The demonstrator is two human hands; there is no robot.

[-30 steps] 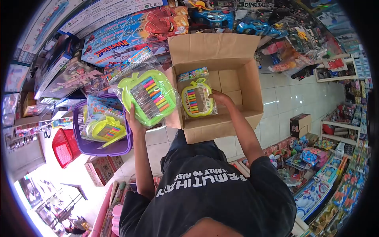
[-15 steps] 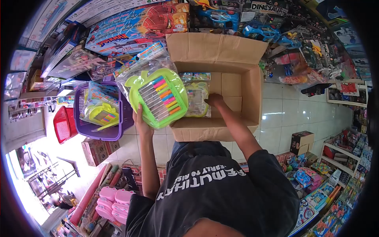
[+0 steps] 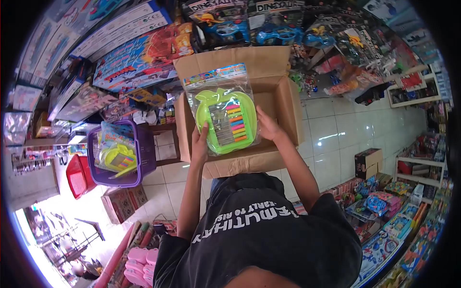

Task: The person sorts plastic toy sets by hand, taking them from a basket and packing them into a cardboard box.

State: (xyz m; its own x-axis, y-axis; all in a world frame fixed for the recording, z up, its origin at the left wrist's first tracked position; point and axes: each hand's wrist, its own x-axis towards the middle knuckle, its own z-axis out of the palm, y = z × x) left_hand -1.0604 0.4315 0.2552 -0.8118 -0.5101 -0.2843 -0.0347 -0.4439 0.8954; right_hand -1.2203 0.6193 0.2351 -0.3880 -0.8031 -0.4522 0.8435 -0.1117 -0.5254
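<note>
A green apple-shaped abacus in a clear plastic bag is held over an open cardboard box. My left hand grips the bag's left edge, thumb on the front. At the right edge of the same bag is my right hand, its fingers partly behind the plastic. The abacus has rows of coloured beads and hides much of the box's inside. Left of the box, a purple basket holds more bagged green abacuses.
A red basket stands beyond the purple one, with a patterned carton below them. Boxed and bagged toys line the far side. Another small carton sits on the tiled floor at the right.
The bagged abacus has moved right, over the box, and is more upright. My right hand has come up from inside the box to the bag's right edge. The view has shifted slightly.
</note>
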